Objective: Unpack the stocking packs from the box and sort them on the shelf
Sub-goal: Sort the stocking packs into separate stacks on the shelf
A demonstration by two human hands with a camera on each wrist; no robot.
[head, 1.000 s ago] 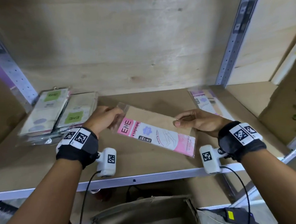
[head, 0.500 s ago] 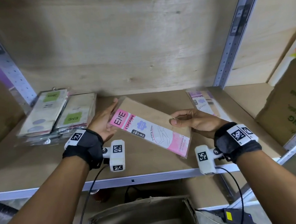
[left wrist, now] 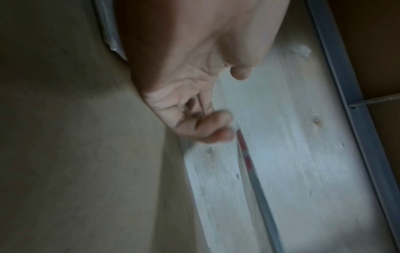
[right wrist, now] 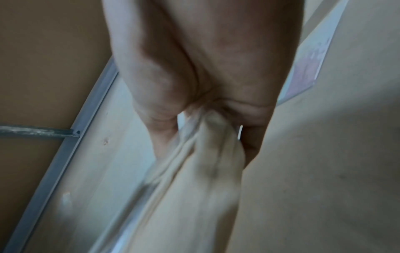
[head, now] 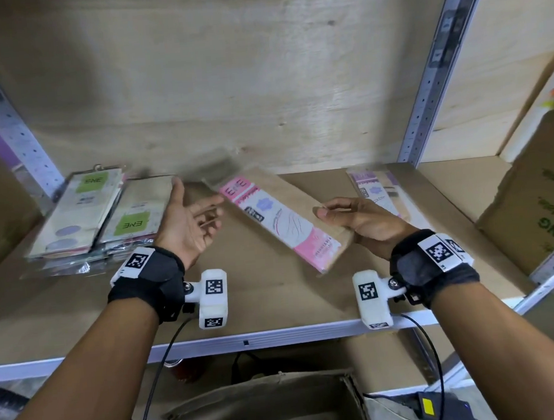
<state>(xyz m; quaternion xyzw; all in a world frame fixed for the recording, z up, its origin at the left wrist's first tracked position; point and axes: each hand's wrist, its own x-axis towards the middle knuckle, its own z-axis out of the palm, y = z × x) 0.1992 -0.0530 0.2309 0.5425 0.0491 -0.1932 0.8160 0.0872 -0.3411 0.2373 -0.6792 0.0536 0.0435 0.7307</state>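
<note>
Right hand (head: 365, 225) pinches the near end of the pink pack (head: 279, 219) above the shelf (head: 268, 295). Left hand (head: 190, 227) has fingers spread, loosely bent, apparently just off the pack's blurred far end.

wrists: black straps (head: 157, 277) | white tag-marked camera blocks (head: 211, 298) | black cables, seemingly | forearms bare

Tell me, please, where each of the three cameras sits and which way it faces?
Head: worn on the head, looking forward and down at the shelf; shows both forearms, the open left hand and the right hand holding the pink pack.
Left wrist: under the left wrist, looking along the empty palm toward the back wall.
Right wrist: under the right wrist, looking along the right hand gripping the pack.
Shared: head and right wrist views both show the pack.
</note>
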